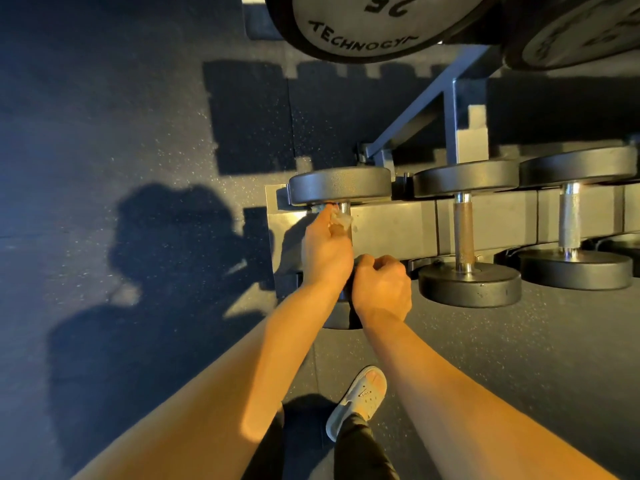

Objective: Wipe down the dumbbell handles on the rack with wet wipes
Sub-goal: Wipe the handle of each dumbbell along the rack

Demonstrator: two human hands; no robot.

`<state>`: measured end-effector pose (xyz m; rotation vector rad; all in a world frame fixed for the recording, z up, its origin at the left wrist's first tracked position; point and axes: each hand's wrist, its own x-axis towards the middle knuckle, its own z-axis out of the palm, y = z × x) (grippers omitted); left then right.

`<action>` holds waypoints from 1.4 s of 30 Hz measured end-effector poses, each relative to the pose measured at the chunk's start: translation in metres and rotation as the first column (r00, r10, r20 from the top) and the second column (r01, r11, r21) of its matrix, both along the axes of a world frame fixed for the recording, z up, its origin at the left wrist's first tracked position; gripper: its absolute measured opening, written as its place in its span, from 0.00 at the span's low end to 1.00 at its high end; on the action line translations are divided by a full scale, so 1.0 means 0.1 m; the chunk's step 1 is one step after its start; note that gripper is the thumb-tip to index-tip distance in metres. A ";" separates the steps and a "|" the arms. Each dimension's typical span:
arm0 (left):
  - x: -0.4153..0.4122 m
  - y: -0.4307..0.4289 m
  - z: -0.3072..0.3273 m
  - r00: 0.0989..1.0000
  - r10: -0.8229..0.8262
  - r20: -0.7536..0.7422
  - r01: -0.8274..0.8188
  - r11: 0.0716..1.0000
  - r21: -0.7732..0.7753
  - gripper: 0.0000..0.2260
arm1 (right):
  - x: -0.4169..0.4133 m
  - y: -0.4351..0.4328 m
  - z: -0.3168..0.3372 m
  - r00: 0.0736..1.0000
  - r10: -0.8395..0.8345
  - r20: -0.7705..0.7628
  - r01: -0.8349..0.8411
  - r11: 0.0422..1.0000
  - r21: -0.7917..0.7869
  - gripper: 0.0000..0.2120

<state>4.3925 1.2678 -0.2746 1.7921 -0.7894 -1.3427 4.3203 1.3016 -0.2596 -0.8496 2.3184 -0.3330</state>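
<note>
Now | rack (391,223) holds dumbbells (465,178) | left hand (325,251) grips wipe (341,218) on handle (344,206)

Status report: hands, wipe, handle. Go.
Left hand holds wet wipe on handle of leftmost dumbbell. Right hand curled at its near end, grip hidden. Nothing else on the handle.

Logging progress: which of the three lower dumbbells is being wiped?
The leftmost dumbbell: the left hand holds a wet wipe against its handle; the middle dumbbell and right dumbbell are untouched.
</note>
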 end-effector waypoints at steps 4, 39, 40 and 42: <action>-0.02 -0.05 -0.11 0.981 0.081 0.179 -0.079 0.997 -0.018 0.07 | -0.03 0.01 -0.01 1.000 0.014 0.018 -0.014 1.000 -0.021 0.13; -0.08 0.30 0.01 0.628 -0.191 0.754 0.355 0.933 -0.060 0.07 | -0.33 -0.41 0.16 0.632 0.249 0.734 -0.190 0.968 -0.166 0.22; -0.10 0.33 0.03 0.649 -0.205 0.733 0.379 0.922 -0.077 0.09 | -0.34 -0.42 0.18 0.624 0.260 0.737 -0.236 0.962 -0.139 0.20; -0.11 0.33 0.17 0.849 -0.221 0.480 0.285 0.956 -0.064 0.15 | -0.39 -0.45 0.20 0.667 0.218 0.712 -0.231 0.970 -0.081 0.09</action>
